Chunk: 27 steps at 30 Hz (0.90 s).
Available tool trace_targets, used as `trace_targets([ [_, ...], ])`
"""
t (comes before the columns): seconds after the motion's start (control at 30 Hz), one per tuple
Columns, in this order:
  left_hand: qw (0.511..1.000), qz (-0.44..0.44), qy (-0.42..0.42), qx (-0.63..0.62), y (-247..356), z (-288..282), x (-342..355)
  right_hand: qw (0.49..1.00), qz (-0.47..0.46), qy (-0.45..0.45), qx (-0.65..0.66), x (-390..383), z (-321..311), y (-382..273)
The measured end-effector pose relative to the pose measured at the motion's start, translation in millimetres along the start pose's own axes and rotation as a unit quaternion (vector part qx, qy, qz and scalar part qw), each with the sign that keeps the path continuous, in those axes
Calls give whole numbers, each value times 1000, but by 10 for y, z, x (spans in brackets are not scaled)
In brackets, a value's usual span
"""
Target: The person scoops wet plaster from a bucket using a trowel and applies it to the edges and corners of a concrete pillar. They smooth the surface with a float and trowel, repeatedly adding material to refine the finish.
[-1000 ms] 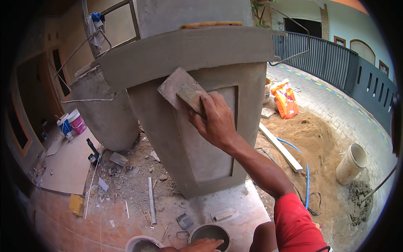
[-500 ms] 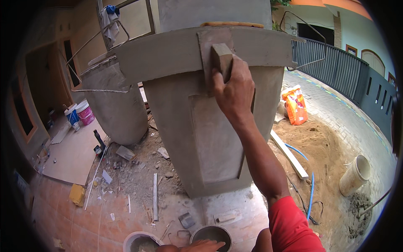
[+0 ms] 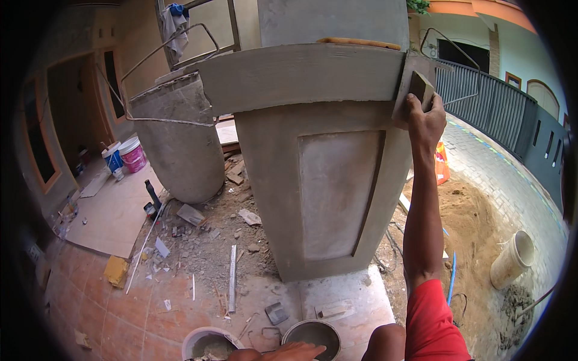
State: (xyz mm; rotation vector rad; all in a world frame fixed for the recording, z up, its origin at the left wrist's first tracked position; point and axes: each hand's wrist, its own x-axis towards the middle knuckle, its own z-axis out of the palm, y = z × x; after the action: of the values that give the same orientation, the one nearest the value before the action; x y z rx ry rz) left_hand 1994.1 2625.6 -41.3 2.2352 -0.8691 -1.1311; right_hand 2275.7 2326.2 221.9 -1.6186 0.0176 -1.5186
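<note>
My right hand (image 3: 426, 123) grips a float by its wooden block handle (image 3: 421, 85), its flat board (image 3: 403, 105) against the right end of the grey cement band (image 3: 301, 75) that tops the pillar (image 3: 262, 168). The pillar's front has a recessed rectangular panel (image 3: 337, 192). At the bottom edge, my left hand (image 3: 292, 352) has its fingers stretched out over or on a dark round bucket (image 3: 319, 331); contact is unclear. Beside it stands a pale basin (image 3: 192, 346) with grey material inside. A long wooden strip (image 3: 358, 42) lies on the band's top.
A rounded cement column (image 3: 174, 150) and bent metal rods (image 3: 123, 90) are left of the pillar, with rubble (image 3: 241, 210) below. Paint pails (image 3: 132, 155) stand on a board (image 3: 114, 222). Sand (image 3: 469, 210), a blue hose (image 3: 452, 271), a cylindrical bucket (image 3: 509, 268) and a fence (image 3: 500, 108) are at right.
My right hand has swept the float up from the panel's upper left onto the band, then across to its right end. The view has shifted, leaving the pillar farther right.
</note>
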Motion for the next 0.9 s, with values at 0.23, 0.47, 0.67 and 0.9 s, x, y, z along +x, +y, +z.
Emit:
trace_targets([
  [0.23,1000,9,-18,19,34,-63,119,976,-192,-106,6,-1166,709,-967],
  [0.47,999,28,19,-25,-202,137,244,972,-202,-89,86,-1197,379,-831],
  [0.67,997,50,30,-47,-138,55,1,999,-19,29,11,-140,114,-121],
  [0.9,997,56,40,-42,200,-275,-344,983,-173,-65,14,-947,695,-909],
])
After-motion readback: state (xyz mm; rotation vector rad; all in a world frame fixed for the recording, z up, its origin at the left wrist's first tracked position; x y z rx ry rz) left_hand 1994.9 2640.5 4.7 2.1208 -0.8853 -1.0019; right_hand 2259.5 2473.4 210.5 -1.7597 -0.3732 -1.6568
